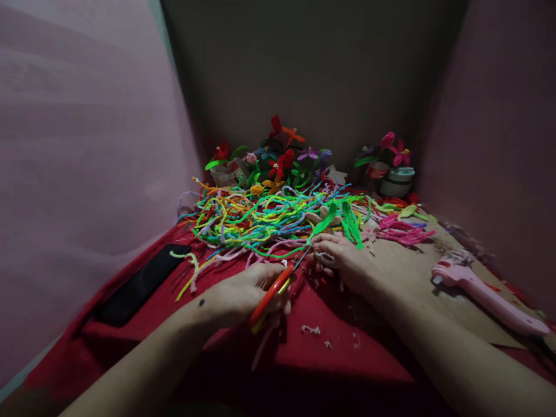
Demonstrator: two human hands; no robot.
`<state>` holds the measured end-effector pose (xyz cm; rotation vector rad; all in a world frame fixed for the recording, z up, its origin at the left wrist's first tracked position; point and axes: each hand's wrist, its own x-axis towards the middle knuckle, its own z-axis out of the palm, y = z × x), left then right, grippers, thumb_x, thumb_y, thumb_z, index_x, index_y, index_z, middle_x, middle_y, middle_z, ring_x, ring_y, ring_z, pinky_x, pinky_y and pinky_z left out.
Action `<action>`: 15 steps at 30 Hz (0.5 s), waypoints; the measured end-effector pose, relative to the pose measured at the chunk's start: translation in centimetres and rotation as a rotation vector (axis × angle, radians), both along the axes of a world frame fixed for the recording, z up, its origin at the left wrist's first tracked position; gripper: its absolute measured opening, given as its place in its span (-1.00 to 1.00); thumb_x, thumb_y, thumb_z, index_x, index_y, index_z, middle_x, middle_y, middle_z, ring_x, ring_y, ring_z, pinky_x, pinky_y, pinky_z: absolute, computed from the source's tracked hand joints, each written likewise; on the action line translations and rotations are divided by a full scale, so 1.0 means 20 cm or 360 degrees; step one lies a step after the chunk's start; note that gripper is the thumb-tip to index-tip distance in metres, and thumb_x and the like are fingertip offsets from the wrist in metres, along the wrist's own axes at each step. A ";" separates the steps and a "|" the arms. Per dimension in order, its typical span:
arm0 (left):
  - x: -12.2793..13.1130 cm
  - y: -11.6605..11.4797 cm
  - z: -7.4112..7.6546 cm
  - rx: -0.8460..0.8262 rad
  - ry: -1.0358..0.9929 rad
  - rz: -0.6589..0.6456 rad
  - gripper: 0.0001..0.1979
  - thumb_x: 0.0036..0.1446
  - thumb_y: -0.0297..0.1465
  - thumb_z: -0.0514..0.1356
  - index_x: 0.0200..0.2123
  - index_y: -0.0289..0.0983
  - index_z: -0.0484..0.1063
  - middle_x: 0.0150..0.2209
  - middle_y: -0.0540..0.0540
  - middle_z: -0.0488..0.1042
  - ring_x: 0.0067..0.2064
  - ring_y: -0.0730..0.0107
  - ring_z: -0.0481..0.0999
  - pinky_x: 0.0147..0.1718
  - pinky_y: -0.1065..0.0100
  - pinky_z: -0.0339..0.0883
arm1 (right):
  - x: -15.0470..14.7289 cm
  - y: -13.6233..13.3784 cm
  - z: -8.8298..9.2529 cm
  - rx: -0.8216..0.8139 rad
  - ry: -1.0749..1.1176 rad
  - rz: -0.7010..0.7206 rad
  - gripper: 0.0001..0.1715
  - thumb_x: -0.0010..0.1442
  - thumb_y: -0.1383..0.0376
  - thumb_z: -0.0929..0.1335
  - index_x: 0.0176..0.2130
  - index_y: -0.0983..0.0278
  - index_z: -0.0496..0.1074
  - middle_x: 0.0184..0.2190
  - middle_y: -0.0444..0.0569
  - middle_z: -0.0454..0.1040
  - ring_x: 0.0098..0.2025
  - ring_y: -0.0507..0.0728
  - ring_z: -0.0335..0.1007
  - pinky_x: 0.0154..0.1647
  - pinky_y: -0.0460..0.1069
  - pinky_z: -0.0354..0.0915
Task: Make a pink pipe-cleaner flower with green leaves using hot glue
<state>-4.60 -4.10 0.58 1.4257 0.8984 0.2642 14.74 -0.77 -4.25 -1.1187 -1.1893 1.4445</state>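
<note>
Holding orange-handled metal scissors [270,295] to a fuzzy green pipe cleaner [324,223] over the red cloth-covered counter [330,359].

My left hand [243,289] is wrapping tightly round the scissor handles, the blades pointing up at the lower end of the green stem. My right hand [343,258] is pinching that stem, which is rising just in front of the tangled pile of multicoloured pipe cleaners [256,217]. A flat black phone [139,284] is lying to the left, and a pink plastic glue gun [486,292] is resting on brown cardboard [408,266] to the right.
</note>
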 end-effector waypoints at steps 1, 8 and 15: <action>0.00 0.00 0.00 0.0029 0.0013 -0.0015 -0.68 -0.16 -0.25 0.21 -0.38 -0.31 0.20 -0.52 0.02 0.33 -0.61 0.57 0.27 -0.70 0.52 0.11 | 0.00 0.00 -0.01 0.0001 0.0000 -0.0003 -0.88 -0.11 0.30 0.29 -0.44 0.27 0.29 -0.66 -0.16 0.38 -0.72 -0.05 0.17 -0.77 -0.16 -0.04; 0.00 -0.01 0.02 0.0098 0.0026 -0.0004 -0.74 -0.07 -0.30 0.17 -0.34 -0.32 0.21 -0.53 0.07 0.26 -0.59 0.61 0.22 -0.66 0.54 0.04 | 0.01 0.01 -0.02 0.0000 0.0013 -0.0004 -0.89 -0.13 0.34 0.28 -0.45 0.27 0.29 -0.61 -0.12 0.42 -0.66 -0.02 0.24 -0.75 -0.16 -0.01; -0.08 -0.01 0.06 0.0409 0.0222 -0.0165 -0.73 0.06 -0.28 0.09 -0.17 -0.27 0.29 -0.37 -0.01 0.38 -0.38 0.50 0.35 -0.38 0.47 0.25 | 0.00 -0.01 0.03 -0.0017 -0.0019 -0.0002 -0.78 -0.15 0.37 0.24 -0.39 0.31 0.37 -0.63 -0.08 0.44 -0.69 -0.03 0.22 -0.76 -0.16 -0.01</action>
